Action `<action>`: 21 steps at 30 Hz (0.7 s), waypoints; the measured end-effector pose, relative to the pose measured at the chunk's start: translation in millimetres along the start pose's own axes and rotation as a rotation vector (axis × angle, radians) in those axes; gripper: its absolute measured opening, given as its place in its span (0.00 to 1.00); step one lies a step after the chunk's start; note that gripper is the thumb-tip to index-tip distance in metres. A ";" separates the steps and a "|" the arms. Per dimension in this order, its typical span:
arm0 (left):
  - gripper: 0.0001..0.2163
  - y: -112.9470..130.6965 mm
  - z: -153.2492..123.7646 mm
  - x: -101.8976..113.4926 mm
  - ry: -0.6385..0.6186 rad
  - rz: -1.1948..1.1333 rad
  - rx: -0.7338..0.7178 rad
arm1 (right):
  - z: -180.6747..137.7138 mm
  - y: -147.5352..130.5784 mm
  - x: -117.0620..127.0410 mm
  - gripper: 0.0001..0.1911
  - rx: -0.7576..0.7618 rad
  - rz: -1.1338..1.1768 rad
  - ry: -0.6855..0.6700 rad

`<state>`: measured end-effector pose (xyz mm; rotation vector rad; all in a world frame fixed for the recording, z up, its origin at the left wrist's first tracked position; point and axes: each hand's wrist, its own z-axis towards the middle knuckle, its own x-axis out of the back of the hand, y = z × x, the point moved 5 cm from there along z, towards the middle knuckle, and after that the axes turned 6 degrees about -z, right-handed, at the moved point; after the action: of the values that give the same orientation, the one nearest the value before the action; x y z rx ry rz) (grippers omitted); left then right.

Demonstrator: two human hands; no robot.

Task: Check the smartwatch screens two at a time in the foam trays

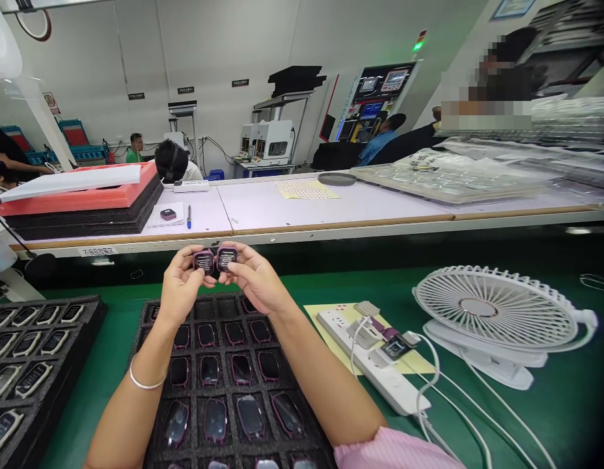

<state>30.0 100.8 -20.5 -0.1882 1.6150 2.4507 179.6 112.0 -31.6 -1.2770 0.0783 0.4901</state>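
Observation:
Side by side above the foam tray point(224, 384), I hold two small purple-cased smartwatch bodies with lit text on their dark screens. My left hand point(182, 283) grips the left smartwatch point(203, 261), its thumb at the lower edge. The right smartwatch point(226, 256) is in my right hand point(258, 280), with the thumb over its lower right corner. Both screens face me, and the two cases nearly touch. Below them, the black tray carries rows of similar purple watches in square pockets; a few pockets at its far end are bare.
Another foam tray point(43, 365) with pale-framed watches lies at left. On the right are a white power strip point(370, 371) with cables and a white fan point(497, 312). A raised shelf point(263, 218) beyond holds a foam stack point(77, 202), a pen point(189, 217) and plastic trays point(458, 172). Other people sit behind.

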 end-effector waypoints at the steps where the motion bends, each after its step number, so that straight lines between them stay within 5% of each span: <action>1: 0.18 0.4 -0.4 -0.6 -0.004 0.001 0.004 | -0.3 -0.3 -0.2 0.20 0.001 -0.003 0.000; 21: 0.16 1.8 -2.8 -2.8 -0.003 -0.002 0.017 | -1.7 -1.9 -1.6 0.19 0.062 -0.084 -0.013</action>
<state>32.3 97.3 -19.4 -0.1832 1.6323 2.4337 179.3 109.5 -29.9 -1.2115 0.0288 0.4206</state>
